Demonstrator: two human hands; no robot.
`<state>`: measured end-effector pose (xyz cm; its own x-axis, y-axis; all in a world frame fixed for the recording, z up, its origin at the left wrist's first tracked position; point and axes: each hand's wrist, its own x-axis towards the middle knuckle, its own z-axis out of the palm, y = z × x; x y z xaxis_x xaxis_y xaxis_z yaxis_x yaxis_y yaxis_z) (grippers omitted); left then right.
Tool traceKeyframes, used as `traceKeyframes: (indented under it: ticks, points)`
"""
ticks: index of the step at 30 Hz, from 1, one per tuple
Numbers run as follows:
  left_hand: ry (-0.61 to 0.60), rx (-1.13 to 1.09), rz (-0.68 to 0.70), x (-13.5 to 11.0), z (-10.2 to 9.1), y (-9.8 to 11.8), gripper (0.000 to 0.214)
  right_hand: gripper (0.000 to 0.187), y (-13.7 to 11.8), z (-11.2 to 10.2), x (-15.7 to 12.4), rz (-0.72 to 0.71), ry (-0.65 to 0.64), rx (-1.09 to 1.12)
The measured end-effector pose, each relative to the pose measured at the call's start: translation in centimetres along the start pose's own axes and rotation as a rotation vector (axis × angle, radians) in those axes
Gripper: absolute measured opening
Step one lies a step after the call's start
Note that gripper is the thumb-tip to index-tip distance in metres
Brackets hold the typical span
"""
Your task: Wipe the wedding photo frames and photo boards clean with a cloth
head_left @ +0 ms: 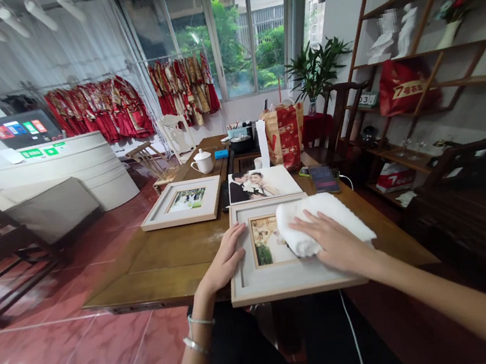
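- The picture frame point(281, 278), pale wood around a grey mat, lies face up at the 6 o'clock edge of the wooden table point(154, 263), right in front of the person.
- The left hand point(227, 257) rests on the frame's 9 o'clock side, fingers close together over the rim; I cannot tell whether it clamps the edge or just lies against it. Its wrist wears bracelets point(195, 344).
- The right hand point(332, 238) lies palm down on a folded white towel point(340, 211), fingers slightly apart, pressing on the cloth and not clasped around it.
- The towel sits at about 2 o'clock on the frame, covering part of the photo inside.
- Taking the frame as the clock's centre, a second frame point(162, 211) lies flat at 10 o'clock.
- A photo of a couple point(284, 181) lies just beyond the frame at 12 o'clock.
- A lidded white cup point(203, 162) stands near 11 o'clock.
- A red and tan paper bag point(288, 138) stands between 12 and 1 o'clock, farther back.
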<state>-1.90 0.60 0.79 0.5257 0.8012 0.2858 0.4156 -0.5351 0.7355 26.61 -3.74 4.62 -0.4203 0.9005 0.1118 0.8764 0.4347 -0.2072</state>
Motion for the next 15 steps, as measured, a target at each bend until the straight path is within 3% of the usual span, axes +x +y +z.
traceKeyframes:
  ticks: [5,8,11,15]
  points:
    - [-0.012,0.003,-0.004,0.0,-0.1,0.2,0.050,0.076,3.6,-0.7,6.8,0.103,0.098,-0.030]
    - [-0.011,0.006,-0.004,-0.1,-0.1,0.2,0.051,0.075,3.9,-0.7,8.5,0.095,0.085,-0.028]
    - [-0.010,0.004,-0.007,0.0,0.0,0.0,0.051,0.078,2.7,-0.2,7.6,0.038,0.032,-0.022]
    - [-0.003,0.001,-0.021,0.0,0.1,-0.1,0.050,0.083,0.0,-0.4,2.4,-0.092,-0.097,0.007]
